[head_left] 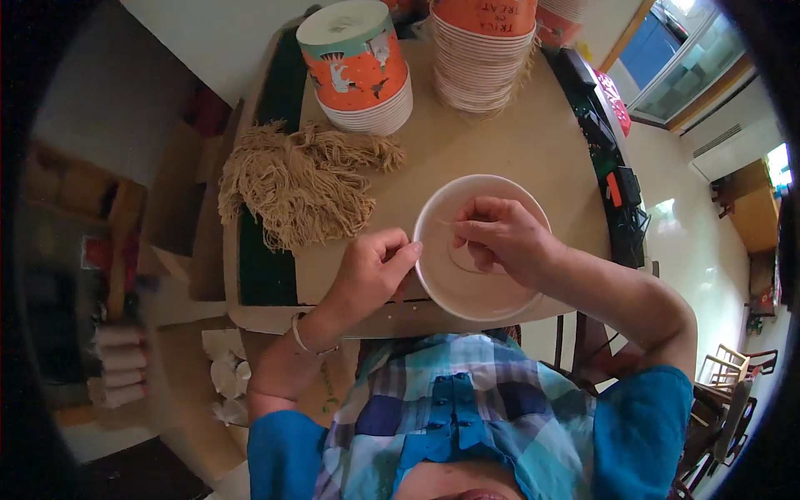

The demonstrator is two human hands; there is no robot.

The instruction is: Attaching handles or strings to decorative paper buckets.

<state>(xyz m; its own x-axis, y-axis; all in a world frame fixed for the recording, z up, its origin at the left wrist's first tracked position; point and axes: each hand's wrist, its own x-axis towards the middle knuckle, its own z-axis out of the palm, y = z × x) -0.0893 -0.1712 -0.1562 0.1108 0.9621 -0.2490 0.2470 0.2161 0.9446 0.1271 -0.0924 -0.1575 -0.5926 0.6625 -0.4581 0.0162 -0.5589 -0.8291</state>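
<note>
A white paper bucket (pixel 481 304) stands at the table's near edge, its open top toward me. My left hand (pixel 377 265) is closed at the bucket's left rim, thumb and forefinger pinched there. Over the opening, my right hand (pixel 504 237) is closed with the fingertips pressed together. A thin pale string (pixel 454 257) loops below those fingers inside the bucket, and its end seems to be in their pinch. Whether string also passes between my left fingertips cannot be made out. Beyond my left hand lies a heap of tan strings (pixel 300 187).
A stack of orange and green printed buckets (pixel 358 71) stands behind the strings. Another tall stack of paper buckets (pixel 483 67) is at the far side. Dark objects line the right table edge (pixel 612 158). Cardboard boxes (pixel 179 200) stand left of the table.
</note>
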